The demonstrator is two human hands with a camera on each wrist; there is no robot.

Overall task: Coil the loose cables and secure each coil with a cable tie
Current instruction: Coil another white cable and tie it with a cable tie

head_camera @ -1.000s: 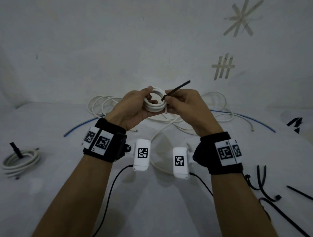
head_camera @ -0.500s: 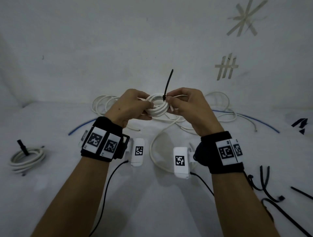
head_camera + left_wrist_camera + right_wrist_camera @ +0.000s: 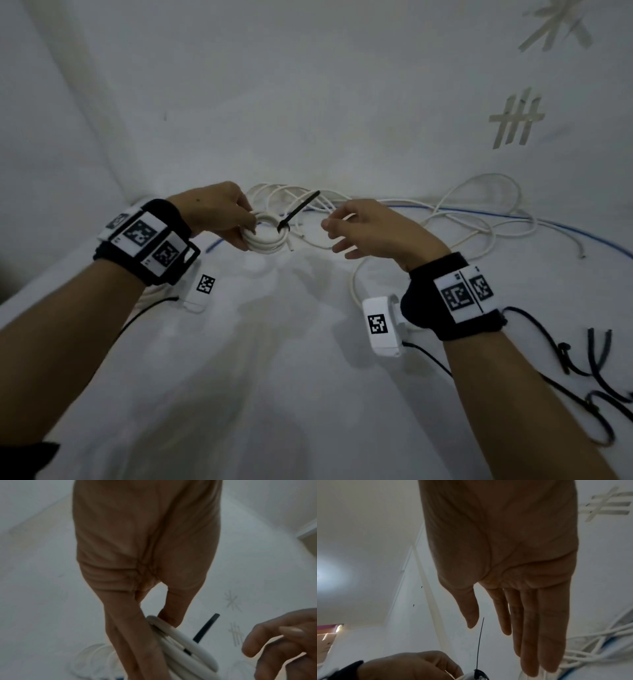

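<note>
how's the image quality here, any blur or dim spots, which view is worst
Head view: dim, wide-angle bend, yet white coil and cable tie read clearly. Left wrist view: worst, left hand soft and shadowed. Right wrist view: right hand backlit, glare patch at left.

A white surface (image 3: 274, 394) meets a white wall (image 3: 308, 85). Two marks of pale tape are stuck on the wall at the right: a star shape (image 3: 556, 25) high up, and a hash shape (image 3: 516, 118) below it.
</note>
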